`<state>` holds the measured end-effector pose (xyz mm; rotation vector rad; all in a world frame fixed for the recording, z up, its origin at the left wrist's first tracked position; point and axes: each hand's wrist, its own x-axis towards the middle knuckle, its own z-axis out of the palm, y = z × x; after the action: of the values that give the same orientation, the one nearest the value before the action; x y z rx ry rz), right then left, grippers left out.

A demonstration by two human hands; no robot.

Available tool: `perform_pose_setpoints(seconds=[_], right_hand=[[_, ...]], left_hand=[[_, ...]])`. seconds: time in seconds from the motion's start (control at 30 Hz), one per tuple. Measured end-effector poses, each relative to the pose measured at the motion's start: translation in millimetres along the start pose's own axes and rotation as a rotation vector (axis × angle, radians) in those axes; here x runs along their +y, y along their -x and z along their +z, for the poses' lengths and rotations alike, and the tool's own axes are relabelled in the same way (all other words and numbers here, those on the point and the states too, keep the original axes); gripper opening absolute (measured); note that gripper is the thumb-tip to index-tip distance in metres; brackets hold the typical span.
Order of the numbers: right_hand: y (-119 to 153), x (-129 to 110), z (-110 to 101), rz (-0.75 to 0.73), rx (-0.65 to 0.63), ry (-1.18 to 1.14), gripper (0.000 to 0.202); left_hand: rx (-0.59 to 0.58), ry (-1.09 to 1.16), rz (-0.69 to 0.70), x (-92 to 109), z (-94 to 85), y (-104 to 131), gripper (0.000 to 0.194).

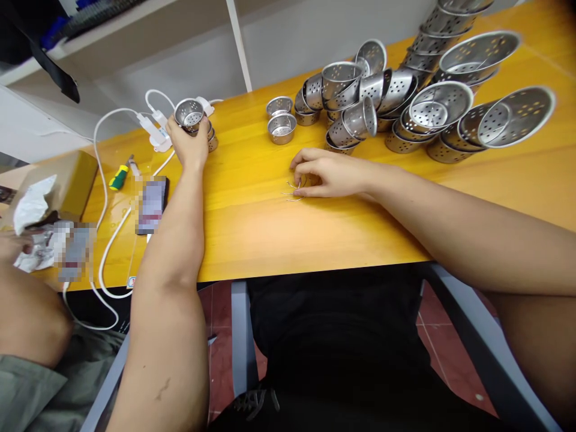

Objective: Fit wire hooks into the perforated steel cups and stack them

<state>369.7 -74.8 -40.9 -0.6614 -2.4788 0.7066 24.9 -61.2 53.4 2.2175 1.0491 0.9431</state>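
Observation:
My left hand (191,143) is wrapped round a small perforated metal cup (189,113) at the top of a short stack, beside the white power strip. The lower cups of that stack show partly behind my fingers. In the middle of the table, my right hand (330,173) is curled with thumb and fingertips close together at several thin bent wires (293,200). Parts of the wires are hidden by the fingers. Behind it, two low perforated cups (282,128) stand one behind the other.
Many perforated metal cups (432,111) stand stacked or tilted at the back right. A power strip (158,135) with white cables, a green-yellow screwdriver (119,177), a phone (153,207) and a cardboard box (76,183) are on the left. Another person's arm (31,306) reaches in there.

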Motion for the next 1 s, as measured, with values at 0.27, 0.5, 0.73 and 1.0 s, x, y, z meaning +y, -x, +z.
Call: perform_pose_setpoints(seconds=[0.27, 0.5, 0.73, 1.0], right_hand=[[4, -16, -1, 0.104, 0.156, 0.140, 0.054], [8, -68, -46, 0.521, 0.521, 0.538, 0.056], [28, -19, -68, 0.633, 0.472, 0.439, 0.079], [10, -43, -59, 0.720, 0.334, 0.492, 0.039]], left_hand=[[0.358, -0.178, -0.056, -83, -14.4, -3, 0.108], [0.529, -0.337, 0.051, -139, 8.3, -25, 0.108], [0.308, -0.314, 0.023, -114, 30.8, -21, 0.083], [0.274, -0.261, -0.031, -103, 27.1, -19, 0.070]])
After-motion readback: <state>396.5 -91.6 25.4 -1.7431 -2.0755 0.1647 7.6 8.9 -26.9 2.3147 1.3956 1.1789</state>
